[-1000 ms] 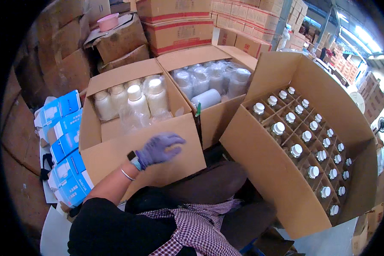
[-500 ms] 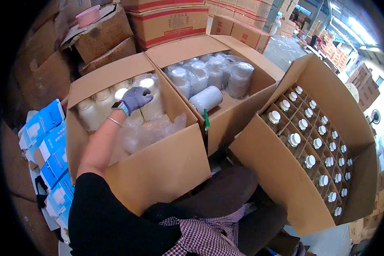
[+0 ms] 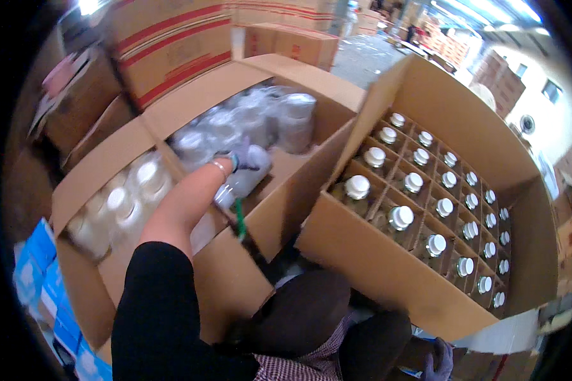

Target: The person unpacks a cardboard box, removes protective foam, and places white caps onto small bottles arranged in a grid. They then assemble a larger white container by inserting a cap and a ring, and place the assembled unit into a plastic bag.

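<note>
Left hand moves over from left carton (image 3: 225, 286) to middle carton (image 3: 299, 203)

Now at the lying pale bottle (image 3: 253, 182), so work shifts to this carton. Left hand (image 3: 243, 159) partly curled over it; blur hides whether it's gripped. Wrapped bottles (image 3: 295, 124) stand just beyond the grip. Right hand (image 3: 440, 362) well right of it, hold can't be told.

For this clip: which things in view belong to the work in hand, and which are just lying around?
Likely in the work:
- left hand, at the pale lying container
- middle carton with wrapped bottles
- open divided carton of white-capped bottles

Apparently just around:
- pink basin
- blue-and-white boxes
- red-striped cartons
- wall fan
</note>
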{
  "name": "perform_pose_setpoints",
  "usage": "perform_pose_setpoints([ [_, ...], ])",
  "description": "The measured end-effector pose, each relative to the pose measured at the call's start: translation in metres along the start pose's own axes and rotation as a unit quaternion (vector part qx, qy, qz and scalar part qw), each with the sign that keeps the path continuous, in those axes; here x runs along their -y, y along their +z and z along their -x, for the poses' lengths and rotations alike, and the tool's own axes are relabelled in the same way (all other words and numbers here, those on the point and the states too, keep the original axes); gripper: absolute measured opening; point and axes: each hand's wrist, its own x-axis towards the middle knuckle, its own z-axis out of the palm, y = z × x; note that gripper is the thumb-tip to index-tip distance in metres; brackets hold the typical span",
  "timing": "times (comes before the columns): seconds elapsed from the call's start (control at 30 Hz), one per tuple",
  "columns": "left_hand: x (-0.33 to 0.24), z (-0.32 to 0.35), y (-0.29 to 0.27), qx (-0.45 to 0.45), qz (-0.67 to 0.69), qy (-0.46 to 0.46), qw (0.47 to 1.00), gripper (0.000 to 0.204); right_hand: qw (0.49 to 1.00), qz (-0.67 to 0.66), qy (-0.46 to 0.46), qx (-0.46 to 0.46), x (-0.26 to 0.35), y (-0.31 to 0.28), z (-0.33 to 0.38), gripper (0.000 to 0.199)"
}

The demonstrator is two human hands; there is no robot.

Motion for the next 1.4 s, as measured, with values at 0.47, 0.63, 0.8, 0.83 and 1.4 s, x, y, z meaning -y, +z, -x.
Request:
perform_pose_setpoints([
  [0.47,-0.014,-0.044,0.053,0.036,-0.048,0.032,0.998,0.067,0.983,-0.025,0.176,0.04,-0.013,0.004,-0.011,0.042],
  [0.63,-0.037,0.017,-0.019,-0.224,0.122,-0.008,0.967,0.099,0.998,-0.046,0.047,0.009,-0.024,0.006,-0.039,0.042],
  [0.8,-0.079,0.113,-0.141,-0.507,0.254,0.024,0.824,0.088,0.98,-0.194,0.034,0.015,-0.024,0.008,-0.05,0.05],
  [0.83,-0.085,0.138,-0.159,-0.554,0.234,0.038,0.798,0.085,0.981,-0.196,0.012,-0.011,-0.023,0.011,-0.052,0.046],
  [1.4,-0.286,0.38,-0.081,0.032,0.543,0.262,0.798,0.135,0.732,-0.678,-0.003,0.059,0.076,0.041,-0.051,0.054],
])
